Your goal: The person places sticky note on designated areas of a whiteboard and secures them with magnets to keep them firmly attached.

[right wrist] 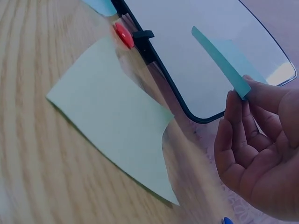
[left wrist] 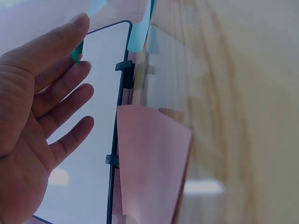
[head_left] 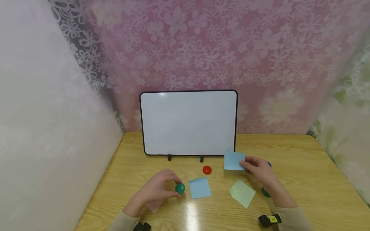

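Observation:
Between thumb and fingertips my left hand [head_left: 157, 188] pinches a round green magnet [head_left: 180, 188], held above the table's left side. In the left wrist view only a sliver of that magnet [left wrist: 77, 52] shows between the fingers. My right hand [head_left: 260, 170] pinches a blue sticky note [head_left: 234, 161] by its right edge, in front of the whiteboard's lower right corner. The right wrist view shows this note [right wrist: 222, 63] nearly edge-on. A black-framed whiteboard [head_left: 189, 123] stands upright behind both hands, its face bare.
On the wooden table [head_left: 312, 179] lie a second blue note [head_left: 200, 188], a pale green note [head_left: 242, 193], a red magnet [head_left: 207, 170] and a pink note [left wrist: 152, 158], partly under my left hand. Near my right wrist sit another green magnet [head_left: 266, 192] and a blue one [head_left: 269, 164], partly hidden.

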The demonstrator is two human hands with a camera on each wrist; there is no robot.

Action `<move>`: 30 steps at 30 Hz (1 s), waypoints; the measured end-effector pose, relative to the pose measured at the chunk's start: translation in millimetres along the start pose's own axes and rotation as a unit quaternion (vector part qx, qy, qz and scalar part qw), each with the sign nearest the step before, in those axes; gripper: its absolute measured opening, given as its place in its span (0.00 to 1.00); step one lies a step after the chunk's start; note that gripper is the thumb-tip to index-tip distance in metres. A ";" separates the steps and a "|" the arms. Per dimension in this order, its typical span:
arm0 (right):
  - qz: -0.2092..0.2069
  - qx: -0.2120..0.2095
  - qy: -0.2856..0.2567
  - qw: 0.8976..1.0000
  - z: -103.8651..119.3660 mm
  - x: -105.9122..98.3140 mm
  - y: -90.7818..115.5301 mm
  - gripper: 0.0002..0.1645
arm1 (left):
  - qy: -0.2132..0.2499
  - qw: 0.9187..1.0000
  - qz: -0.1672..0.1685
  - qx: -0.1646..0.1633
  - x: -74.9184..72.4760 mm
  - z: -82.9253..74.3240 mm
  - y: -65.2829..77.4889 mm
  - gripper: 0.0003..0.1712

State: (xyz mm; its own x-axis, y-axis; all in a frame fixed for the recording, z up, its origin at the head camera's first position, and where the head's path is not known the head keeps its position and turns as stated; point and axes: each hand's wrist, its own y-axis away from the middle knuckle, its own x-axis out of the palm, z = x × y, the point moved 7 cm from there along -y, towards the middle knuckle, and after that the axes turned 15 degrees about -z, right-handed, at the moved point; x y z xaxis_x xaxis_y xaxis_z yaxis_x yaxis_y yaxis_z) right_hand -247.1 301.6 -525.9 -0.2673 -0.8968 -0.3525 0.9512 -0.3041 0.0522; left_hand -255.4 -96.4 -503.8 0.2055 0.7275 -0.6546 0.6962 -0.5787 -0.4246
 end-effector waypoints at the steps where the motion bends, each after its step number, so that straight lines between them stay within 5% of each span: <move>1: 0.003 0.000 -0.003 1.000 0.9 0.1 0.4 0.39 | 0.003 1.000 -0.004 0.000 -0.6 0.8 0.4 0.22; 11: 0.051 0.026 -0.025 0.998 -2.9 3.0 4.6 0.41 | 0.007 1.000 -0.007 0.002 -2.4 -0.9 -2.5 0.22; 30: 0.046 0.015 0.005 0.999 -3.9 9.1 5.2 0.41 | 0.013 1.000 -0.012 -0.012 -5.6 1.1 -1.5 0.21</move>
State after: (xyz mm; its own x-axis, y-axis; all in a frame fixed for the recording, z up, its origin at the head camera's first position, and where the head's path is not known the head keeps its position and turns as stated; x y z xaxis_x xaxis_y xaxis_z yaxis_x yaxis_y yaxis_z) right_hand -244.0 293.2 -532.5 -0.1774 -0.9181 -0.3543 0.9665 -0.2303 0.1129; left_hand -258.4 -100.0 -500.2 0.2062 0.7500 -0.6284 0.7179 -0.5524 -0.4238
